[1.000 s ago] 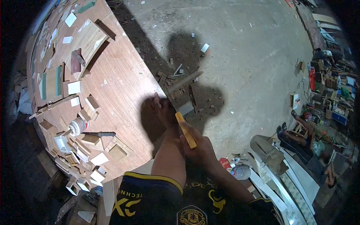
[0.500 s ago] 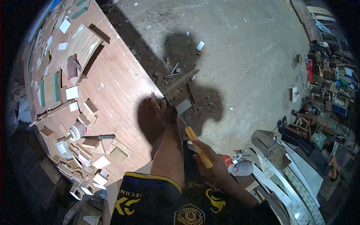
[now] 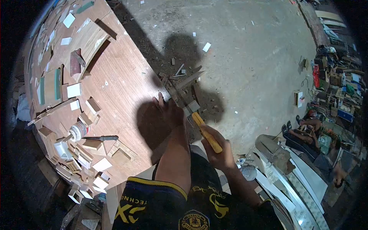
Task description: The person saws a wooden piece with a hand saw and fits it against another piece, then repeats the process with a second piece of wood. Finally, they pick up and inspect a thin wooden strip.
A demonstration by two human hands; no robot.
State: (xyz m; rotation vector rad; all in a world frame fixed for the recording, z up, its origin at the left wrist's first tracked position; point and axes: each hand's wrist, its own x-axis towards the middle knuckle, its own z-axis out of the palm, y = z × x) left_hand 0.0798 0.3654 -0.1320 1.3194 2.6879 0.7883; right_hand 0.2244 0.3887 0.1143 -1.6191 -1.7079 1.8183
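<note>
My left hand (image 3: 171, 112) is at the edge of the wood-grain tabletop (image 3: 126, 76), fingers stretched apart over the surface and casting a dark shadow. My right hand (image 3: 218, 147) is closed around the yellow handle of a tool (image 3: 205, 130), just off the table's side. From the handle a narrow dark blade runs up and left toward the table edge, beside my left fingers. Its exact kind is hard to make out against the shadow. Whatever lies beneath my left palm is hidden.
Wooden offcuts (image 3: 100, 145), a jar with a brush (image 3: 78, 131), a dark-handled tool (image 3: 101, 138) and a curved wooden piece (image 3: 90, 44) lie on the table. Scraps (image 3: 184, 78) litter the concrete floor (image 3: 253, 69). Long panels (image 3: 295, 184) and a seated person (image 3: 306, 134) are at right.
My right hand and the yellow-handled tool have moved forward, up the view and closer to the table edge. My left hand stays at the edge, its fingers now more spread.
</note>
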